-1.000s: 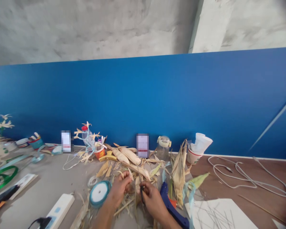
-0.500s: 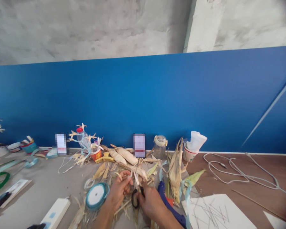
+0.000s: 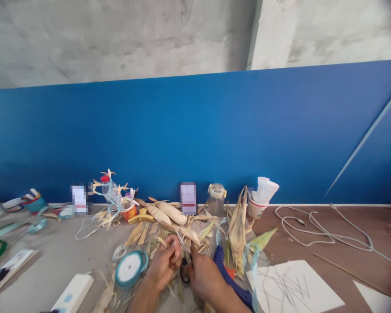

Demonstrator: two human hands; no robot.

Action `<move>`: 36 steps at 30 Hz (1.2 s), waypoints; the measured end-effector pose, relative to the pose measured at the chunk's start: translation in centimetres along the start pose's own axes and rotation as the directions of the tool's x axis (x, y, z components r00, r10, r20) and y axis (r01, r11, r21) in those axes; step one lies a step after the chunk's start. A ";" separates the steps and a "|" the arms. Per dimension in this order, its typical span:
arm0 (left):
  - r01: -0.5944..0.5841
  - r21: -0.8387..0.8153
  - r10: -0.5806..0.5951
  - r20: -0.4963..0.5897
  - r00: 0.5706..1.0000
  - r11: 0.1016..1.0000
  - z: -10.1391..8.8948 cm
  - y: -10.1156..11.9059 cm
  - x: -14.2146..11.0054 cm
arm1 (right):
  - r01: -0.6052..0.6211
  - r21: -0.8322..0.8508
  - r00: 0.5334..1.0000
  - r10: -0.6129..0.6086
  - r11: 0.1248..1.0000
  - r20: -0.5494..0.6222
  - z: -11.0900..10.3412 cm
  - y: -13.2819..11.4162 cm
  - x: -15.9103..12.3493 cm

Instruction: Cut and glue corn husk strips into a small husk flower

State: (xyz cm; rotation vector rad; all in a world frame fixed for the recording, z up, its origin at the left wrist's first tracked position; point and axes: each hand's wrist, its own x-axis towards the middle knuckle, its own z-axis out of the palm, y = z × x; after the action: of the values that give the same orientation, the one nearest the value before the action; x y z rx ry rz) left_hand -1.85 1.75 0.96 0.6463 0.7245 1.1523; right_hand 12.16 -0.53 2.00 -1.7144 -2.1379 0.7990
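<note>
My left hand (image 3: pixel 164 263) is closed, its thumb and fingers pinched on a small pale strip of corn husk (image 3: pixel 162 241). Beside it, my right hand (image 3: pixel 206 274) grips a pair of scissors (image 3: pixel 184 274) by the dark handles. The scissors' tips are close to my left fingertips, among pale slivers that are hard to tell apart. Dried corn husks (image 3: pixel 171 212) and scraps lie behind and under both hands. Left of my left hand is a spool of blue ribbon (image 3: pixel 129 268). A blue glue gun (image 3: pixel 230 278) lies just right of my right hand.
At the back stand a phone (image 3: pixel 188 198), a lidded jar (image 3: pixel 217 199), a paper cup (image 3: pixel 257 208) and a bottle with husk flowers (image 3: pixel 108 191). A white power strip (image 3: pixel 72 293) lies front left. Thin wires rest on white paper (image 3: pixel 296 284); a white cable (image 3: pixel 322 237) coils behind.
My hands stay close together at nearly the same spot. The pale V-shaped pieces between them look narrower now. The whole view has shifted slightly.
</note>
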 end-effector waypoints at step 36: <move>-0.057 0.093 0.067 -0.106 0.992 0.994 0.5 -0.2 -0.1 | 0.097 0.937 0.955 0.232 0.335 -0.182 -0.7 1.4 2.7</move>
State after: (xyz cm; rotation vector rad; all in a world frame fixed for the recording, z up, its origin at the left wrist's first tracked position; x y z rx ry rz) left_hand -1.37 1.54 1.15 0.6890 0.8582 1.2253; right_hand 13.03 2.49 1.44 -1.1041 -0.9265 1.3482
